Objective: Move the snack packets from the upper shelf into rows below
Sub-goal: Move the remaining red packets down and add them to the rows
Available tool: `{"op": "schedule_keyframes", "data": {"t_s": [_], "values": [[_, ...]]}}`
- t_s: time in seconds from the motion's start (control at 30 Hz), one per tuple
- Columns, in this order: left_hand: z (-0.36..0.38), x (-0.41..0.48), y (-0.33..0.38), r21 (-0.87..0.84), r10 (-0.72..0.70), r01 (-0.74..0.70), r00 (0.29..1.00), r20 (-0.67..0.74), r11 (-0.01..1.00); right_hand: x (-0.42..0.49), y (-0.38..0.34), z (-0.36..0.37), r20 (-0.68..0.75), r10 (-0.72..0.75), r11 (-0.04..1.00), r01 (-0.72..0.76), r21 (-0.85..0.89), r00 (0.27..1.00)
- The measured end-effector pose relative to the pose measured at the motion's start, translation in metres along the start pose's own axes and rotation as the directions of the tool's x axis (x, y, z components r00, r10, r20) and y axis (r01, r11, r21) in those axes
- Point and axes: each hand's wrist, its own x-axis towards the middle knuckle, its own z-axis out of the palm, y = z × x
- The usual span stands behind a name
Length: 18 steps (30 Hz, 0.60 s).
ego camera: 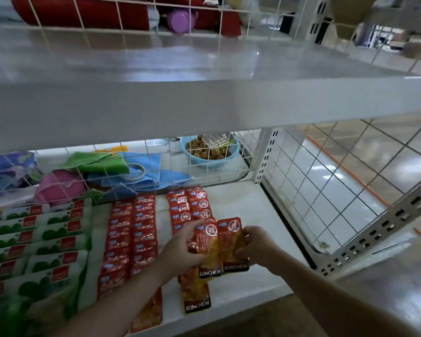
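1. Step in hand: placing. Your left hand point(185, 246) has a pinching grip on the left Konchew packet point(209, 251), and your right hand point(255, 244) pinches the right Konchew packet point(232, 246).
2. The two packets are side by side, just above the lower shelf point(243, 210), at the right edge of the Konchew row point(190, 207).
3. Next move, as I judge it: lay both flat and square them to that row. Start a second column on the row's right side.

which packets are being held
The two red KONCHEW packets, side by side between left hand and right hand; other packets lie in rows.
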Motion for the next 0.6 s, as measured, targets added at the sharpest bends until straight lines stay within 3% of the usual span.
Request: {"op": "schedule_keyframes", "data": {"t_s": [0.13, 0.37, 0.47, 0.6], "values": [[0.020, 0.009, -0.002, 0.039, 0.036, -0.034, 0.998, -0.052, 0.999, 0.003, 0.012, -0.005, -0.040, 0.000, 1.000, 0.000, -0.007, 0.999], [0.040, 0.023, -0.017, 0.253, 0.089, -0.055, 0.988, -0.124, 0.966, 0.005, 0.028, -0.009, -0.056, -0.001, 1.000, -0.001, -0.031, 0.998], [0.042, 0.026, -0.022, 0.495, 0.129, -0.023, 0.975, -0.181, 0.868, 0.005, 0.033, -0.008, -0.042, 0.009, 0.999, -0.010, -0.036, 0.999], [0.036, 0.023, -0.025, 0.672, 0.194, -0.020, 0.963, -0.185, 0.740, 0.005, 0.037, -0.004, -0.014, 0.011, 0.999, -0.012, -0.035, 1.000]]}}
